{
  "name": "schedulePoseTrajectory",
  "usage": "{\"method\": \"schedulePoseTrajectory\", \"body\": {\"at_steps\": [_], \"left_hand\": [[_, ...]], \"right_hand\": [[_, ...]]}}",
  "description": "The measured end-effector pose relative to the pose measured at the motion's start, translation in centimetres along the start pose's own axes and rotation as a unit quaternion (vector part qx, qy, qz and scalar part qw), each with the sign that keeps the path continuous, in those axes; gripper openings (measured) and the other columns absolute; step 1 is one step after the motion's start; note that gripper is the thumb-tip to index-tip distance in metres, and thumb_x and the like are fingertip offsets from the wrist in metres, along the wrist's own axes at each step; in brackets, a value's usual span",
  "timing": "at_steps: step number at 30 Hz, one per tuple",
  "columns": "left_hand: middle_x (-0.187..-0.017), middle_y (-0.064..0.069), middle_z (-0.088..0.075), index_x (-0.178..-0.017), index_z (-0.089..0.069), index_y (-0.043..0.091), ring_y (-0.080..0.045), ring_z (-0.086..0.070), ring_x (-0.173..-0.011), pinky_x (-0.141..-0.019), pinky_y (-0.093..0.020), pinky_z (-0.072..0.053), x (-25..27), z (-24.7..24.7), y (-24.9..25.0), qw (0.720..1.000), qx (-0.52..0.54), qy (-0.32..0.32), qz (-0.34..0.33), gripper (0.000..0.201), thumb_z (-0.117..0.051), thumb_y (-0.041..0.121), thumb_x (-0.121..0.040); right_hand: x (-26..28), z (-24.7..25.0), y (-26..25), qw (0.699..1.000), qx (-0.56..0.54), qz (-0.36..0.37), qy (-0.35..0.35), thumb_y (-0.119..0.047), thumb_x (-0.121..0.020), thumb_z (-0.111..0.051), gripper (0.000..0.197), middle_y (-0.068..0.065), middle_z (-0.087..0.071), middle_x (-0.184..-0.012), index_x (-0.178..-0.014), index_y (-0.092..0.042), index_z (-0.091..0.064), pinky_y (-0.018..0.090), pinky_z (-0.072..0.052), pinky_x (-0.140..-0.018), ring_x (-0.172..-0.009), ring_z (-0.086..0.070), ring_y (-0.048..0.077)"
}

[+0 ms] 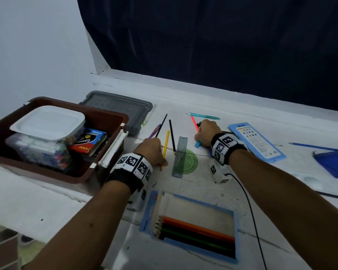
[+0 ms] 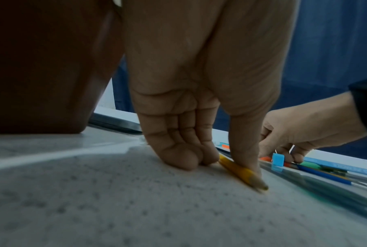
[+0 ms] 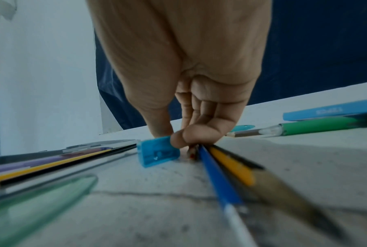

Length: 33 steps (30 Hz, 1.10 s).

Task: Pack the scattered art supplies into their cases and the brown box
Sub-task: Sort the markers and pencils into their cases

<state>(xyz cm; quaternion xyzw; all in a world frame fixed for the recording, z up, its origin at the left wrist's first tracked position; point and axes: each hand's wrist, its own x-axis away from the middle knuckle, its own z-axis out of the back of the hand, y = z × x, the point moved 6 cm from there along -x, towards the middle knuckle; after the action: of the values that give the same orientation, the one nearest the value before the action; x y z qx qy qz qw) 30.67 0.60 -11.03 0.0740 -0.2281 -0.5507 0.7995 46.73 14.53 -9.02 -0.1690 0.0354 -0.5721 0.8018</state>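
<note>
Currently: loose pencils gathered for the open blue pencil case (image 1: 236,240).
Left hand (image 1: 151,151) pinches slim yellow pencil (image 1: 165,145) against white tabletop (image 1: 199,184); right hand (image 1: 207,133) grips several pencils beside small blue sharpener (image 3: 158,152). Advice: lift points aligned.

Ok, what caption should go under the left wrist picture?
Left hand pinches a yellow pencil on the table, right hand beside a blue sharpener.

1. The right hand (image 3: 184,100) pinches a blue sharpener (image 3: 157,152) on the white table (image 3: 157,208)
2. A blue pencil (image 3: 218,180) and a yellow pencil (image 3: 233,165) run under its fingertips
3. A green pen (image 3: 318,127) lies beyond
</note>
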Motion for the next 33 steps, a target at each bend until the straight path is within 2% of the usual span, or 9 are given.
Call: {"method": "schedulePoseTrajectory", "body": {"at_steps": [4,8,12,15,18,23,26,30,33], "left_hand": [[-0.092,-0.006,-0.069,-0.087,-0.067,0.012,-0.022,-0.065,-0.09,-0.082,-0.037,-0.058,0.0,-0.1,0.0,1.0,0.006,-0.002,0.004,0.039,-0.087,0.036,-0.064],[-0.091,-0.007,-0.068,-0.085,-0.067,0.012,-0.022,-0.066,-0.089,-0.081,-0.037,-0.058,0.1,-0.1,0.1,1.0,0.004,-0.001,-0.001,0.037,-0.086,0.036,-0.064],[-0.091,-0.007,-0.068,-0.086,-0.067,0.011,-0.022,-0.065,-0.088,-0.079,-0.038,-0.058,0.1,-0.1,0.1,1.0,0.008,0.002,-0.004,0.037,-0.085,0.036,-0.066],[-0.091,-0.007,-0.068,-0.087,-0.067,0.01,-0.022,-0.066,-0.088,-0.079,-0.037,-0.058,0.1,0.1,0.1,1.0,0.014,0.003,-0.009,0.038,-0.086,0.036,-0.066],[-0.089,-0.007,-0.068,-0.086,-0.067,0.009,-0.021,-0.065,-0.087,-0.077,-0.035,-0.058,0.1,0.2,-0.1,1.0,0.017,0.002,-0.013,0.036,-0.084,0.035,-0.067],[-0.094,-0.009,-0.066,-0.088,-0.061,0.012,-0.025,-0.063,-0.09,-0.079,-0.035,-0.056,0.1,0.2,-0.1,0.999,0.01,0.025,-0.017,0.028,-0.073,0.033,-0.074],[-0.089,-0.01,-0.066,-0.083,-0.059,0.012,-0.026,-0.064,-0.087,-0.078,-0.035,-0.055,0.2,0.4,0.1,1.0,0.005,0.026,-0.013,0.026,-0.07,0.035,-0.074],[-0.083,-0.009,-0.067,-0.082,-0.066,0.011,-0.025,-0.065,-0.081,-0.076,-0.035,-0.056,0.4,0.5,0.3,0.999,0.011,0.033,-0.007,0.024,-0.069,0.033,-0.074],[-0.081,-0.008,-0.068,-0.077,-0.068,0.011,-0.024,-0.064,-0.081,-0.074,-0.033,-0.054,0.6,0.6,0.7,0.999,0.026,0.044,-0.016,0.021,-0.069,0.032,-0.076]], "right_hand": [[0.0,0.4,0.7,0.999,0.013,-0.033,0.019,-0.007,-0.085,-0.063,0.027,0.004,-0.05,-0.069,-0.068,-0.011,-0.043,0.03,-0.043,-0.055,-0.072,-0.057,0.025],[0.1,0.6,0.7,0.998,0.026,-0.043,0.022,-0.006,-0.084,-0.064,0.028,0.007,-0.052,-0.074,-0.068,-0.011,-0.042,0.031,-0.044,-0.062,-0.076,-0.058,0.027],[0.5,0.3,0.2,0.999,0.031,-0.028,0.002,-0.013,-0.082,-0.068,0.026,0.009,-0.059,-0.084,-0.072,-0.012,-0.044,0.03,-0.043,-0.057,-0.074,-0.059,0.026],[1.1,1.0,0.2,1.0,0.008,-0.025,0.005,-0.018,-0.079,-0.072,0.026,0.005,-0.057,-0.074,-0.07,-0.013,-0.048,0.025,-0.038,-0.05,-0.063,-0.055,0.02],[2.6,2.3,-0.1,1.0,-0.026,-0.006,0.009,-0.019,-0.081,-0.069,0.034,0.001,-0.044,-0.056,-0.058,-0.014,-0.044,0.025,-0.031,-0.048,-0.052,-0.043,0.017],[6.7,4.2,0.7,0.993,-0.106,0.022,0.04,-0.016,-0.079,-0.064,0.025,0.009,-0.057,-0.064,-0.058,-0.011,-0.052,0.032,-0.045,-0.062,-0.063,-0.056,0.023],[10.0,5.1,2.0,0.982,-0.165,0.021,0.086,-0.012,-0.078,-0.063,0.021,0.008,-0.063,-0.063,-0.059,-0.004,-0.061,0.032,-0.05,-0.06,-0.061,-0.058,0.02],[14.4,5.6,3.8,0.947,-0.281,0.02,0.153,-0.014,-0.081,-0.067,0.017,-0.005,-0.067,-0.068,-0.066,-0.02,-0.07,0.031,-0.053,-0.066,-0.071,-0.065,0.017],[17.9,5.3,5.0,0.907,-0.377,0.0,0.186,-0.01,-0.082,-0.07,0.009,0.0,-0.068,-0.067,-0.075,-0.014,-0.071,0.03,-0.053,-0.055,-0.063,-0.065,0.016]]}}
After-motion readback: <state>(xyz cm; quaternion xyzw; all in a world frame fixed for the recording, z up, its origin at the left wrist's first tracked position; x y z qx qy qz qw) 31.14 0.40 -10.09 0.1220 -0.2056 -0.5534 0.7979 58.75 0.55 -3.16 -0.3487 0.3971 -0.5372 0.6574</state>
